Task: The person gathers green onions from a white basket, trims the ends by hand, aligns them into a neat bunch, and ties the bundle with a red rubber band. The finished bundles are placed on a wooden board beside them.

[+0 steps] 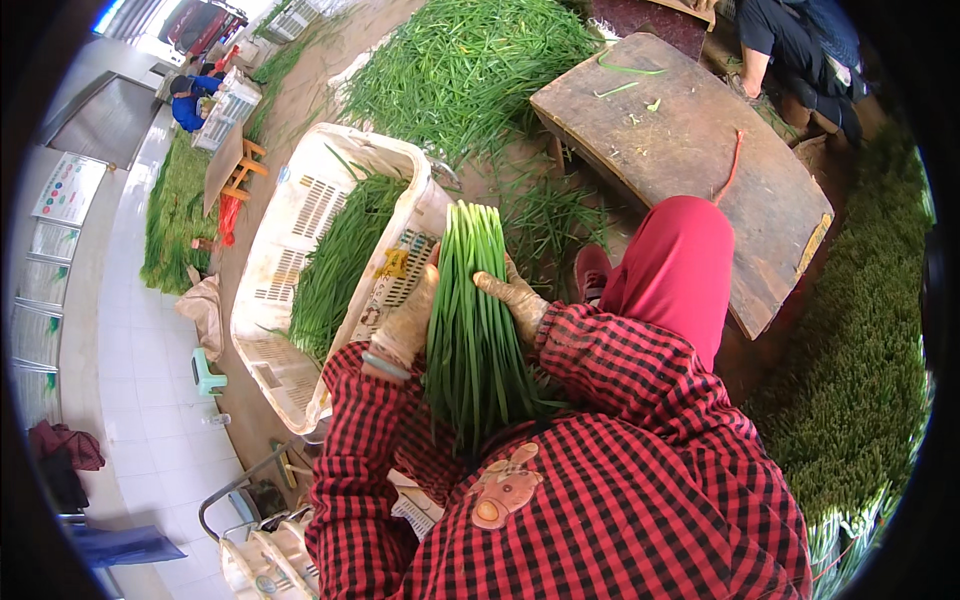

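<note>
Both gloved hands hold a thick bundle of long green leafy stalks, like garlic chives (480,315), over my lap. Its pale cut ends point away from me and the dark leaf tips hang towards my body. My left hand (409,319) grips the bundle's left side, its fingers partly hidden behind it. My right hand (514,296) holds the right side, thumb across the front. Just left stands a white plastic crate (420,191) with more green stalks (349,255) inside. To the right, a red tie (731,169) lies on a worn wooden board table (675,127).
A large heap of loose stalks (465,67) lies beyond the crate. Dense bundled greens (862,337) line the right side. Another person's legs (795,52) are at the upper right; a co-worker in blue (191,101) is at the upper left. A green stool (206,373) stands left.
</note>
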Available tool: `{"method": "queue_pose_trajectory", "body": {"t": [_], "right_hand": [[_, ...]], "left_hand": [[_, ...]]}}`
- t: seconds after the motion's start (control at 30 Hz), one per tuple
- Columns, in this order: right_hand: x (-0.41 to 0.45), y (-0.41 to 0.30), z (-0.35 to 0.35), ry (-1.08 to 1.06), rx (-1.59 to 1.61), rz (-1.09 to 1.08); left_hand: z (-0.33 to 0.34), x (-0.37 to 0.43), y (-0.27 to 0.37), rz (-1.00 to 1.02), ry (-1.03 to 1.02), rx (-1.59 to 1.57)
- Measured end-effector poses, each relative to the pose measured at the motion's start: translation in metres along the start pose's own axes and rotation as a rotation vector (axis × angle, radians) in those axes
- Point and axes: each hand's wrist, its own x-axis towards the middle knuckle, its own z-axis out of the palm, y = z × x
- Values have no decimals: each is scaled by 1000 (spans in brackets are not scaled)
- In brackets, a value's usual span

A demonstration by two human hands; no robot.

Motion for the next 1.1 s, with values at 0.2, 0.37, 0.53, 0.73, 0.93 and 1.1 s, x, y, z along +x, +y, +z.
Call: {"method": "queue_pose_trajectory", "body": {"t": [0.2,0.37,0.53,0.73,0.93,1.1], "right_hand": [[6,8,-3,-126,-359,-145],[4,-13,19,-175,-428,-230],[-13,-111,103,-290,-672,-547],[-79,-309,172,-395,-1267,-810],[-156,-422,157,-248,-1661,-651],[-166,-413,0,203,-2167,-725]], "left_hand": [[55,7,-25,126,391,133],[80,9,8,193,310,-238],[114,41,93,389,52,-272],[212,121,199,607,-477,-129],[324,181,152,566,-553,-165],[377,211,17,-244,-355,-551]]}}
